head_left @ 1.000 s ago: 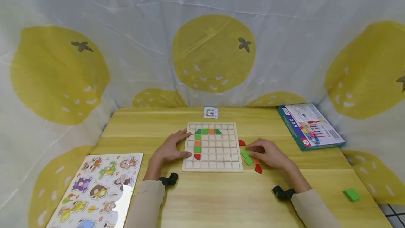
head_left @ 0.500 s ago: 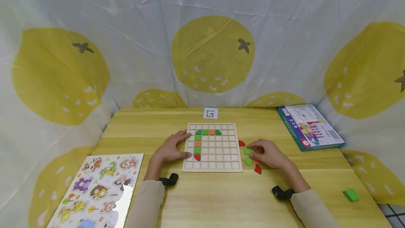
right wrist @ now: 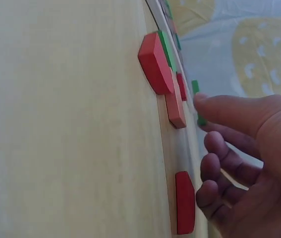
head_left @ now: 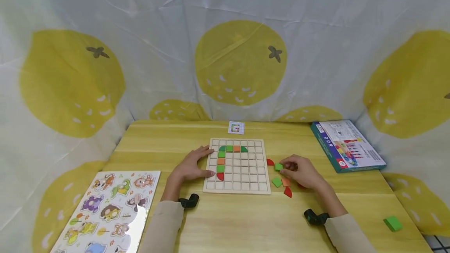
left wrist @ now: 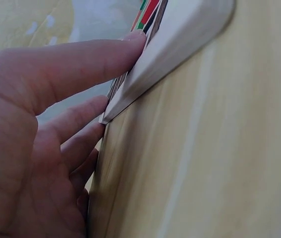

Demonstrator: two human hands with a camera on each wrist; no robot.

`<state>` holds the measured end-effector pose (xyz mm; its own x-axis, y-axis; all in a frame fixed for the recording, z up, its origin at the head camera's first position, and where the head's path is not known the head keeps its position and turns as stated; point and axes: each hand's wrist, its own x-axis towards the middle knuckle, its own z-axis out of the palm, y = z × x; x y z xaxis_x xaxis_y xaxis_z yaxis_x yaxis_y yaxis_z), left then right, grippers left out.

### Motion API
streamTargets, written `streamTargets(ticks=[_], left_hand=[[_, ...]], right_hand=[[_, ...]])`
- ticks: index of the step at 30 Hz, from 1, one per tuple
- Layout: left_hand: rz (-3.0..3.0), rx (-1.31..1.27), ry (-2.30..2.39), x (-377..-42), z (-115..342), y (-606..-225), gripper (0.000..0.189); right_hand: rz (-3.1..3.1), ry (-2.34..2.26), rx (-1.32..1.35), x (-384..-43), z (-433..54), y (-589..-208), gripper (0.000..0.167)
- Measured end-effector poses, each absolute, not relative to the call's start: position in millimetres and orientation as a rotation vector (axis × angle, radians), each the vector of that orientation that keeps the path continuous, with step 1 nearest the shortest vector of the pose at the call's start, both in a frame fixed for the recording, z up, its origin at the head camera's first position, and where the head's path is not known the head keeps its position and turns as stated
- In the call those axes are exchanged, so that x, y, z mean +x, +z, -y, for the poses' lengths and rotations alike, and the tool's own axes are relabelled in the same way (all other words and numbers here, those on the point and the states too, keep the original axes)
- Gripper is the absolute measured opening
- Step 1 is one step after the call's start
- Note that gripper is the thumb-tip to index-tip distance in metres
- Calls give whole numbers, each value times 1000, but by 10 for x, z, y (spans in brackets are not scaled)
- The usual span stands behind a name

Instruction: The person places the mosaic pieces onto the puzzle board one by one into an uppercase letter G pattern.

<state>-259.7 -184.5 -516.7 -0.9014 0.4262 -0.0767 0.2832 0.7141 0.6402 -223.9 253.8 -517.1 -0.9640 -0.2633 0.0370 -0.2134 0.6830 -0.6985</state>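
Note:
In the head view a wooden grid board [head_left: 246,171] bears green, orange and red tiles set in an angular C-like row along its top and left. My left hand [head_left: 191,166] rests at its left edge, thumb and fingers spread and mostly straight; in the left wrist view the thumb [left wrist: 90,62] presses on the rim. Right of the board my right hand [head_left: 299,171] pinches a green square tile [head_left: 278,166] between thumb and fingertips, raised off the table in the right wrist view. Near it lie another green tile [head_left: 276,182], an orange tile [head_left: 286,182] and red quarter-round tiles [head_left: 288,192].
A small pattern card [head_left: 236,127] lies behind the board. An animal puzzle board [head_left: 109,210] is at the left, a boxed set [head_left: 348,143] at the back right. A green block [head_left: 392,223] sits near the right edge. A lemon-print curtain [head_left: 242,61] surrounds the table.
My right hand has separated one green square tile from the other and lifted it, drawing slightly right. The left hand stays at the board's edge. The head view has shifted slightly.

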Motion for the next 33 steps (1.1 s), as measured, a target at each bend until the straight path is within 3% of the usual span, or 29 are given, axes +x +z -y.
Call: streamTargets(ticks=[16, 33], left_hand=[[-2708, 538, 972, -2582, 1831, -5161, 87], [-2732, 565, 925, -2597, 1830, -5165, 86]], right_hand=[[-2828, -1220, -469, -2290, -2331, -5079, 24], [-2778, -1211, -647, -2282, -1665, -5050, 23]])
